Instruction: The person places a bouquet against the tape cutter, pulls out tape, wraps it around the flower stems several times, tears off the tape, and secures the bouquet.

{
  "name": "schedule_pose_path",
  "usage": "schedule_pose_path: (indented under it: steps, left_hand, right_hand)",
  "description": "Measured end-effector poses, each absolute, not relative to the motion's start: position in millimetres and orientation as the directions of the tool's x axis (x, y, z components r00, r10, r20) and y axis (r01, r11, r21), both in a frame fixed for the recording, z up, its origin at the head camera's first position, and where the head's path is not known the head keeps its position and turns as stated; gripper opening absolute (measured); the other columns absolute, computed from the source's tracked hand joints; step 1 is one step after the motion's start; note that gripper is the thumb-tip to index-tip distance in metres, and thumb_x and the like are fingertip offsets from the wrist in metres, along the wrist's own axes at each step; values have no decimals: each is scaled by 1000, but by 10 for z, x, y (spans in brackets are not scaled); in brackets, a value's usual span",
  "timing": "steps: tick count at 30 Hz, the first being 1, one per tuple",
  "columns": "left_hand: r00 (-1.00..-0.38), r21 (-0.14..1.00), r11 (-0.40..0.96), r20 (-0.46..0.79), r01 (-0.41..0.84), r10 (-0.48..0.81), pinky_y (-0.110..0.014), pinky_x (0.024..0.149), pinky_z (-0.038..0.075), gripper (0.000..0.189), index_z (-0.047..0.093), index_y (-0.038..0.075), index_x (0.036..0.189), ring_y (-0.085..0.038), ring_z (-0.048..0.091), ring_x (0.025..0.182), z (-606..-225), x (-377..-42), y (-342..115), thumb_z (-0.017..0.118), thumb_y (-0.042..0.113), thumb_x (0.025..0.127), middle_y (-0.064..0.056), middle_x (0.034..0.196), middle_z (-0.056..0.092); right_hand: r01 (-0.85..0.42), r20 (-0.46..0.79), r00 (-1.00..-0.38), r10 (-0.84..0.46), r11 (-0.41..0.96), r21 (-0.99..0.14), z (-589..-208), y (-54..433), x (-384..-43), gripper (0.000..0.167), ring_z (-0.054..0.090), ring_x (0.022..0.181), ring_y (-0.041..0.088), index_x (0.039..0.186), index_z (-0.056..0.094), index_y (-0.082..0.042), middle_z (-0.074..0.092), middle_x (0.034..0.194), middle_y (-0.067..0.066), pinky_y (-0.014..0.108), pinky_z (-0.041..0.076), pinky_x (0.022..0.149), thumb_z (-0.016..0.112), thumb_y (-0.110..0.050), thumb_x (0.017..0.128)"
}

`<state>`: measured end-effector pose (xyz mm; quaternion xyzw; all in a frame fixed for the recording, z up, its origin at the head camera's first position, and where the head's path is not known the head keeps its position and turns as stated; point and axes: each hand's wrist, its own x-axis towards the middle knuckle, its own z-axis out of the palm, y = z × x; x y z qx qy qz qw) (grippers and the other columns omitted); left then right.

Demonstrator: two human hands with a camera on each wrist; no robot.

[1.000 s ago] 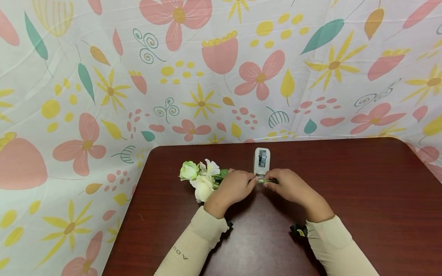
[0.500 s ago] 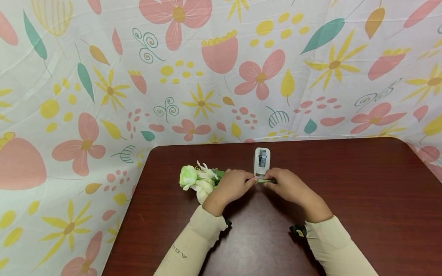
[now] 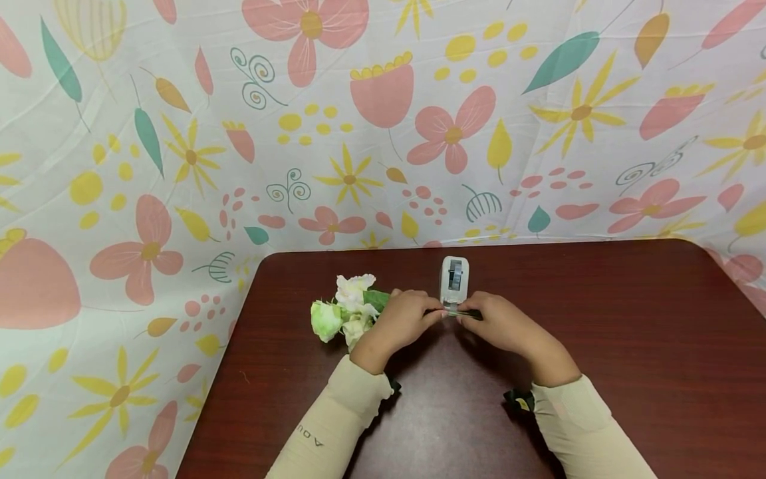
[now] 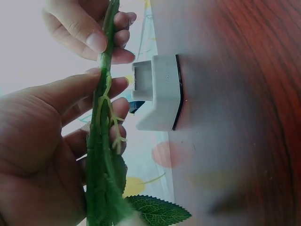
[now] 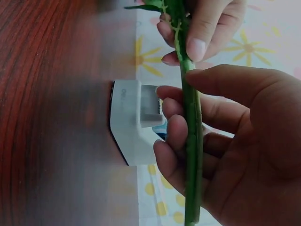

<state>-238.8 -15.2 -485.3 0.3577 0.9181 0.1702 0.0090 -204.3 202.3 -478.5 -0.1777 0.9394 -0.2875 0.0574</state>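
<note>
A bunch of white and pale green flowers [image 3: 352, 307] lies sideways over the table, blooms to the left. My left hand [image 3: 402, 324] grips its green stems [image 4: 101, 136] behind the blooms, thumb on one side and fingers curled round the other. Close by, my right hand [image 3: 501, 324] holds the bare stem ends [image 5: 192, 150] between thumb and curled fingers. A shiny clear patch shows on the stems between the two thumbs. Just beyond the hands stands a white tape dispenser [image 3: 454, 279], its toothed cutting edge facing the stems in both wrist views.
The dark red-brown table [image 3: 634, 319] runs under everything. Behind it hangs a white cloth [image 3: 383, 159] printed with flowers and leaves. A serrated green leaf [image 4: 160, 211] sticks out from the stems beside the left hand. Black straps [image 3: 518, 400] show at the wrists.
The blooms have turned about the stems: the white one has come round to the top and the green one has dropped lower. Both hands stay nearly in place; the dispenser has not moved.
</note>
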Motion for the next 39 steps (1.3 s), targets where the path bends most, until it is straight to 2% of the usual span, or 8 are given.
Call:
schedule_pose_path:
  steps: [6, 14, 21, 27, 35, 39]
  left_hand:
    - [-735, 265, 691, 133, 673, 665, -27, 76, 35, 22, 77, 29, 112, -10, 65, 90, -4850, -2387, -140, 61, 39, 101, 12, 98, 72]
    - [-732, 232, 695, 162, 680, 662, -33, 86, 41, 23, 77, 28, 113, -12, 62, 93, -4851, -2373, -126, 61, 39, 101, 10, 103, 70]
    - [-721, 223, 686, 197, 692, 664, -34, 95, 46, 20, 77, 23, 109, -10, 66, 94, -4861, -2364, -96, 63, 34, 101, 8, 104, 69]
    - [-731, 244, 690, 190, 681, 655, -36, 101, 47, 19, 75, 21, 110, -11, 67, 96, -4852, -2357, -77, 63, 32, 101, 6, 106, 69]
    - [-744, 240, 705, 184, 667, 642, -37, 102, 47, 28, 71, 22, 122, -9, 70, 104, -4842, -2343, -67, 48, 30, 108, 8, 114, 74]
    - [-757, 218, 726, 178, 653, 628, -40, 107, 44, 27, 72, 23, 121, -9, 70, 103, -4830, -2327, -57, 48, 30, 108, 8, 114, 74]
  right_hand:
    - [-300, 9, -935, -355, 778, -552, -4800, 2029, -2038, 20, 61, 89, 15, 111, 74, -6, 67, 103, 5, 39, 51, 80, 63, -17, 99]
    - [-311, 30, -935, -353, 778, -545, -4783, 2019, -2035, 15, 68, 104, 25, 110, 73, -10, 73, 109, 6, 49, 54, 89, 64, -16, 99]
    - [-334, 72, -934, -351, 780, -529, -4810, 2022, -2050, 9, 69, 98, 21, 104, 74, -14, 74, 103, 1, 46, 55, 85, 68, -15, 97]
    - [-350, 108, -932, -346, 781, -517, -4816, 2020, -2049, 7, 70, 98, 22, 101, 74, -14, 73, 102, 1, 47, 55, 85, 70, -14, 95]
    - [-355, 145, -933, -330, 778, -518, -4814, 2001, -2036, 8, 69, 98, 23, 101, 72, -13, 71, 103, 2, 46, 55, 85, 71, -11, 94]
    - [-354, 173, -935, -310, 775, -524, -4841, 1988, -2041, 9, 68, 96, 22, 101, 72, -14, 70, 104, 4, 46, 55, 84, 72, -10, 93]
